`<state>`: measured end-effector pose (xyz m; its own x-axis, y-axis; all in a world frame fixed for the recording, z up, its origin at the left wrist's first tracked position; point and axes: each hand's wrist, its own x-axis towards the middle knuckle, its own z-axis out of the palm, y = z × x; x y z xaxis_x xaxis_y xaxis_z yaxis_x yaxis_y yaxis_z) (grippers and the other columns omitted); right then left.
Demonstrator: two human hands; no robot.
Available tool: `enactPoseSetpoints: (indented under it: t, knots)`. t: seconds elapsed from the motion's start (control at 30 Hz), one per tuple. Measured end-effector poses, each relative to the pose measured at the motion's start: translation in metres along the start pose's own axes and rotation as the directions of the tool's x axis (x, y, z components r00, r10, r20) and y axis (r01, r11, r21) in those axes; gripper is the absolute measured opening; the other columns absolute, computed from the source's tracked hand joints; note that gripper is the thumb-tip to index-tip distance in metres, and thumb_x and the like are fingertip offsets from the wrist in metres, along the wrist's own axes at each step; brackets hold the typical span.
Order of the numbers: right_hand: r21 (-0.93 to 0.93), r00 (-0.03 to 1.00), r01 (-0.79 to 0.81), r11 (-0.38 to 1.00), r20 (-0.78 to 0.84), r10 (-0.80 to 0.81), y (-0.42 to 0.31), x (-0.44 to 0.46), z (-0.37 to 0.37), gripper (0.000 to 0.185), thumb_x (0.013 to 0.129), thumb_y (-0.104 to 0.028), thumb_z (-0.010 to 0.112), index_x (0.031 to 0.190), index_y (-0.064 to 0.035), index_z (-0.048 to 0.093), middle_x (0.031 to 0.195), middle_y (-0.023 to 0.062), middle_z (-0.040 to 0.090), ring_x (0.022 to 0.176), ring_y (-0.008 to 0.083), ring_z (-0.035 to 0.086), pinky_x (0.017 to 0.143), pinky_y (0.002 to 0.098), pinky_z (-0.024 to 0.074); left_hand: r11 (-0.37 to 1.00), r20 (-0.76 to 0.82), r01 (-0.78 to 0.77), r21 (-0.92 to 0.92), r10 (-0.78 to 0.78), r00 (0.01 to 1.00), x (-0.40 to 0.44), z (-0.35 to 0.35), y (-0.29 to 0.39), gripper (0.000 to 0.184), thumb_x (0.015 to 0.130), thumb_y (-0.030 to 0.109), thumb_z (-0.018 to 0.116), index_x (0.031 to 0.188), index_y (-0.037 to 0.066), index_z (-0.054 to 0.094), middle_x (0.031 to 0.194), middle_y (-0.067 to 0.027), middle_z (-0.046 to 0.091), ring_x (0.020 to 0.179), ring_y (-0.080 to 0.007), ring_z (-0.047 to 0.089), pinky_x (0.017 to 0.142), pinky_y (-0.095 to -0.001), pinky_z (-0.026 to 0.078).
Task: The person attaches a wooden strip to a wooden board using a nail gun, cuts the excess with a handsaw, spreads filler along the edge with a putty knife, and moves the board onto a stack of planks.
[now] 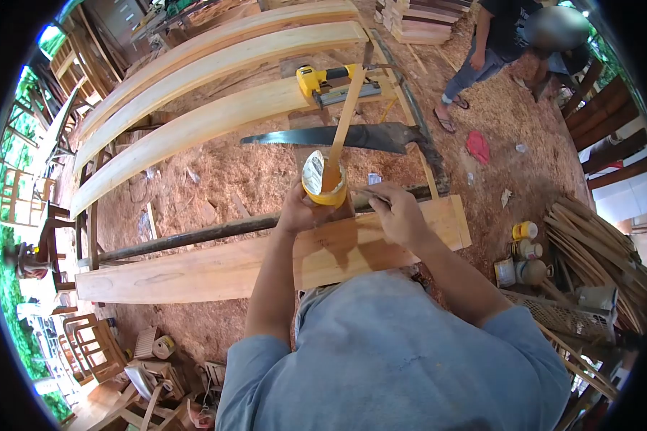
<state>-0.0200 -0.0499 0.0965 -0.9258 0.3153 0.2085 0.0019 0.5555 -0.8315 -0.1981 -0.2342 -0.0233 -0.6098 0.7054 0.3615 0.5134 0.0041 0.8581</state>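
My left hand is wrapped round a yellow container with a whitish, torn-looking lid, held above the near plank. A flat wooden stick stands tilted in its opening. My right hand is closed just right of the container, over the near plank; a thin object seems to be between its fingers, too small to name. Beyond both hands lies a handsaw with a dark blade. A yellow nail gun rests on the third plank back.
Long planks lie across a frame at the back. A person stands at the upper right near a red cloth. Yellow-lidded jars and a pile of wood strips are at the right. Shavings cover the ground.
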Motion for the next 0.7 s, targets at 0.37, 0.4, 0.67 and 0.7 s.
enactPoseSetpoints:
  t: [0.37,0.4,0.67,0.7]
  knots:
    - [0.292,0.945,-0.242,0.925,-0.147,0.293,0.028,-0.009,0.032,0.021,0.092,-0.016,0.063,0.1,0.0038,0.067,0.08,0.0167,0.069,0.072,0.0266,0.064,0.069,0.0386,0.0488,0.985,-0.074,0.146,-0.089,-0.153,0.985,-0.001,0.013,0.006,0.062,0.059,0.021,0.092,0.116,0.009,0.068,0.124,-0.0118,0.059,0.116,-0.029,0.059,0.099,-0.039,0.048]
    - [0.279,0.95,-0.203,0.939,-0.175,0.257,0.028,-0.013,0.035,0.021,0.092,-0.016,0.063,0.099,0.004,0.067,0.08,0.0169,0.069,0.073,0.0271,0.064,0.069,0.0386,0.0487,0.991,-0.112,0.129,-0.037,-0.132,0.985,-0.001,0.014,0.011,0.062,0.06,0.023,0.092,0.115,0.009,0.068,0.124,-0.0119,0.059,0.116,-0.0293,0.059,0.098,-0.0391,0.049]
    - [0.135,0.981,0.023,0.991,-0.192,0.003,0.007,-0.009,0.017,0.022,0.088,-0.006,0.064,0.11,-0.0021,0.067,0.093,0.018,0.068,0.083,0.0345,0.066,0.075,0.0403,0.0509,0.983,-0.204,0.104,0.151,-0.072,0.976,0.0,0.018,0.024,0.063,0.061,0.029,0.091,0.115,0.007,0.067,0.126,-0.0141,0.058,0.116,-0.0303,0.058,0.098,-0.0401,0.05]
    - [0.015,0.967,0.142,0.99,-0.214,-0.135,0.001,0.0,0.011,0.027,0.085,-0.003,0.065,0.112,-0.0036,0.067,0.098,0.0168,0.067,0.086,0.0353,0.065,0.078,0.0403,0.0512,0.98,-0.209,0.086,0.177,-0.048,0.977,0.0,0.018,0.023,0.063,0.062,0.028,0.091,0.115,0.006,0.066,0.125,-0.015,0.058,0.116,-0.0313,0.058,0.098,-0.0402,0.05]
